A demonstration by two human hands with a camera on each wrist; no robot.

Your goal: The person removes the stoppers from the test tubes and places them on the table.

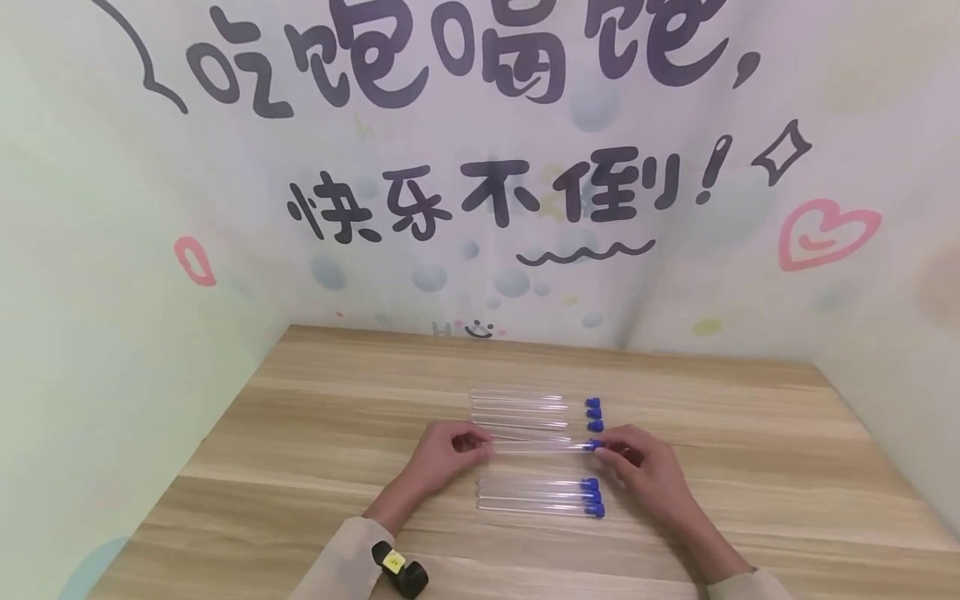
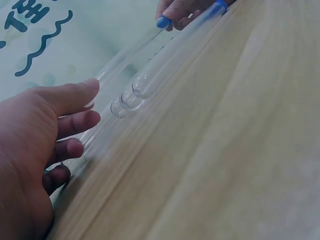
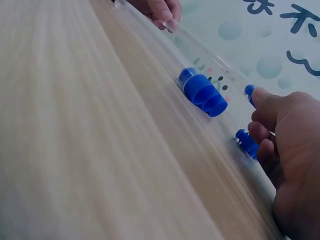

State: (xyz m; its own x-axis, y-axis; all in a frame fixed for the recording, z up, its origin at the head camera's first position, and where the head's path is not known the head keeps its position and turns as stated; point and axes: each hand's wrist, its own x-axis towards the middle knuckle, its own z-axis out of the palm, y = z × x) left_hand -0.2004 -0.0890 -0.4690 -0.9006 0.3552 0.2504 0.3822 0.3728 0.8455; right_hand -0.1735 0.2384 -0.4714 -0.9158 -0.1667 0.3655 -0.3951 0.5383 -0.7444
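Note:
Between both hands a clear test tube [image 1: 532, 447] is held level, just above the table in the wrist views. My left hand [image 1: 442, 454] pinches its rounded end between thumb and forefinger, the other fingers loosely bent in the left wrist view. At the tube's mouth, the thumb and fingers of my right hand [image 1: 648, 467] pinch a blue cap [image 3: 249, 92]. Nearer to me lie three capped test tubes [image 1: 532, 493], side by side, their blue caps [image 3: 202, 92] to the right. Beyond the held tube, several uncapped tubes [image 1: 517, 408] lie in a row, with three loose blue caps [image 1: 594, 413] off their right ends.
The wood-grain table [image 1: 300, 400] runs back to a pale wall hanging [image 1: 480, 283] printed with dark characters. A black device with a yellow label [image 1: 397, 567] is strapped at the left sleeve. White walls flank the table on both sides.

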